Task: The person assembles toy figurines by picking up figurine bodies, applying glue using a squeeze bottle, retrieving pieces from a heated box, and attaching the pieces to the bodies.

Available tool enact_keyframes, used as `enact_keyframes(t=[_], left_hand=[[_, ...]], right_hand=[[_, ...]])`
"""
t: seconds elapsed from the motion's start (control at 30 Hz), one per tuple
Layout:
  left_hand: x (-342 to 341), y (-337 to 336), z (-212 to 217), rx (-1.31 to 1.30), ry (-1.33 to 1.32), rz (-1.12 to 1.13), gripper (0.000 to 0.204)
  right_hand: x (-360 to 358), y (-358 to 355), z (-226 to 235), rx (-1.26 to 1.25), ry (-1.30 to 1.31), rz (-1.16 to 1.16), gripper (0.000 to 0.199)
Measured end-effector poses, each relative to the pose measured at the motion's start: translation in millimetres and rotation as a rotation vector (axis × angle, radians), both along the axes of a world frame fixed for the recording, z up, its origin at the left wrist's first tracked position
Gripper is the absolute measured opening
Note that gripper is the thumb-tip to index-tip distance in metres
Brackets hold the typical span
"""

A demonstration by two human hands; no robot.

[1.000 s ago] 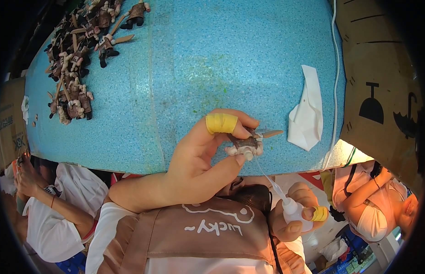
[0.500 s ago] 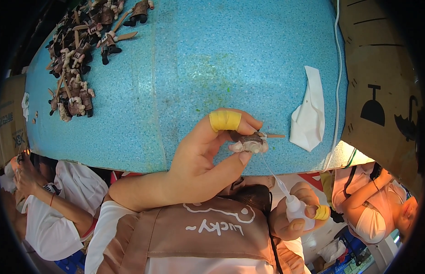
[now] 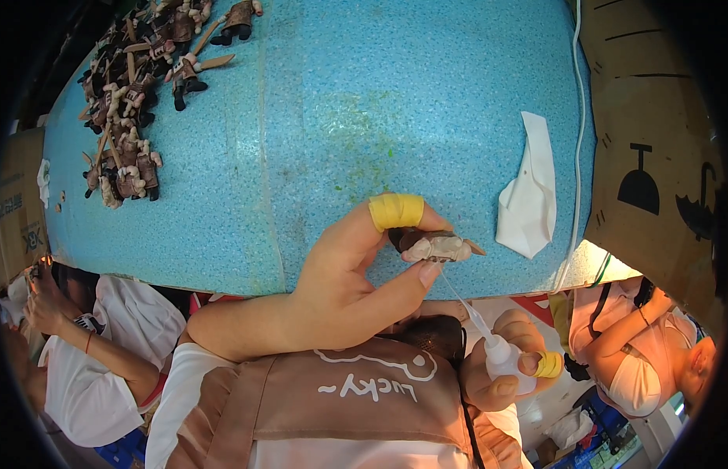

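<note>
Pinched between the thumb and index finger of my left hand [image 3: 352,277] is a small brown and cream figurine [image 3: 437,247], held just above the table's near edge. A short tan piece sticks out from its right side. My right hand [image 3: 509,363], lower and to the right, is wrapped round a white squeeze bottle [image 3: 501,356]. The bottle's long thin nozzle points up and left, and its tip reaches the underside of the figurine; whether it touches cannot be made out. Yellow tape covers a finger on each hand.
A pile of similar figurines [image 3: 129,117] lies at the table's far left. On the blue table [image 3: 426,117] a folded white cloth [image 3: 528,191] rests at right, beside a white cable [image 3: 579,141] and a cardboard box [image 3: 638,117]. Other people sit at both sides.
My left hand has turned the figurine, so its tan piece now slants downward and more of its pale side shows. The bottle has shifted slightly left with my right hand.
</note>
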State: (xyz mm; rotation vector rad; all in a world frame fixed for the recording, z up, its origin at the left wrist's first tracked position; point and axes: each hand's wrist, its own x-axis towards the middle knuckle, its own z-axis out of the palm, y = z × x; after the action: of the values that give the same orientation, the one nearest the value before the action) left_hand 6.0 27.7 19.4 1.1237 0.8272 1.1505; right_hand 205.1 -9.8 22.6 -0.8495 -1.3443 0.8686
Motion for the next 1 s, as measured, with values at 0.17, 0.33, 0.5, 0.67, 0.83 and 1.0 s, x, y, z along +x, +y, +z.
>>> enact_keyframes(t=[0.17, 0.33, 0.5, 0.67, 0.83, 1.0], left_hand=[[1.9, 3.6, 0.5, 0.009, 0.022, -0.017, 0.036], [-0.1, 2.6, 3.3, -0.007, -0.032, -0.01, 0.036], [4.6, 5.0, 1.7, 0.006, -0.07, 0.01, 0.036], [3.8, 1.6, -1.2, -0.002, -0.052, 0.024, 0.036], [5.7, -2.3, 0.8, -0.034, -0.126, 0.089, 0.034], [4.8, -3.9, 0.9, 0.0, -0.114, 0.11, 0.034]], right_hand=[[-0.5, -3.6, -3.0, -0.072, 0.041, -0.12, 0.027], [-0.9, -4.6, 2.0, -0.097, -0.015, -0.138, 0.027], [-0.8, -2.3, 3.2, -0.108, -0.006, -0.132, 0.026], [-1.6, -4.8, 3.1, -0.109, -0.019, -0.122, 0.026], [3.8, 3.2, 13.2, -0.224, 0.079, -0.138, 0.042], [10.6, 69.0, 17.1, -0.241, -0.158, -0.136, 0.036]])
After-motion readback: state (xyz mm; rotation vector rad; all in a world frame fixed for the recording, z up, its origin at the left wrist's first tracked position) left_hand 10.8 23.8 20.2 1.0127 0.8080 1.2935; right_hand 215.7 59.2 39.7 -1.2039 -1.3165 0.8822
